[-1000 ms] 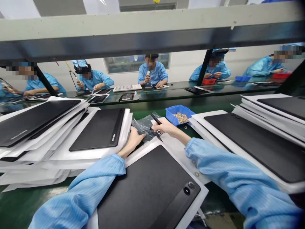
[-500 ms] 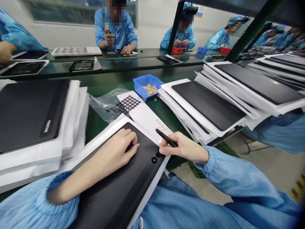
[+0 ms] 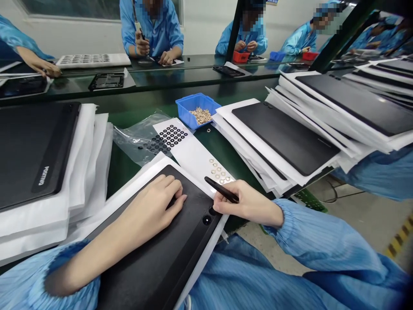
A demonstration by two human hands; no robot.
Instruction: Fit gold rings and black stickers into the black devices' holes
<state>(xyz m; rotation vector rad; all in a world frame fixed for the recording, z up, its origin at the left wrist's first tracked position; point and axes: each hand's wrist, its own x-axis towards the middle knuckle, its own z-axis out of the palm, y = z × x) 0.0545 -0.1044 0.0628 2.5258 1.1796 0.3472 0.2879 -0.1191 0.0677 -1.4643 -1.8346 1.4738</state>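
A black tablet back cover [image 3: 161, 254] lies on white foam in front of me, with two round camera holes [image 3: 207, 220] near its right corner. My left hand [image 3: 158, 206] rests on the cover, fingers curled and pressing down. My right hand [image 3: 247, 202] pinches black tweezers [image 3: 221, 190], their lower end hidden at the camera holes. Just beyond lies a white strip [image 3: 193, 156] carrying black rings [image 3: 171, 135] and several pale rings [image 3: 220, 171].
A blue bin of small parts [image 3: 197, 110] stands behind the strip, beside a clear plastic bag [image 3: 137, 137]. Stacks of black covers on white foam stand left [image 3: 35, 150] and right [image 3: 290, 137]. Other people in blue coats work across the conveyor [image 3: 155, 79].
A second ago both hands were reaching out by the ring strip; they came back to the cover's camera corner. Over the last half second they hardly moved.
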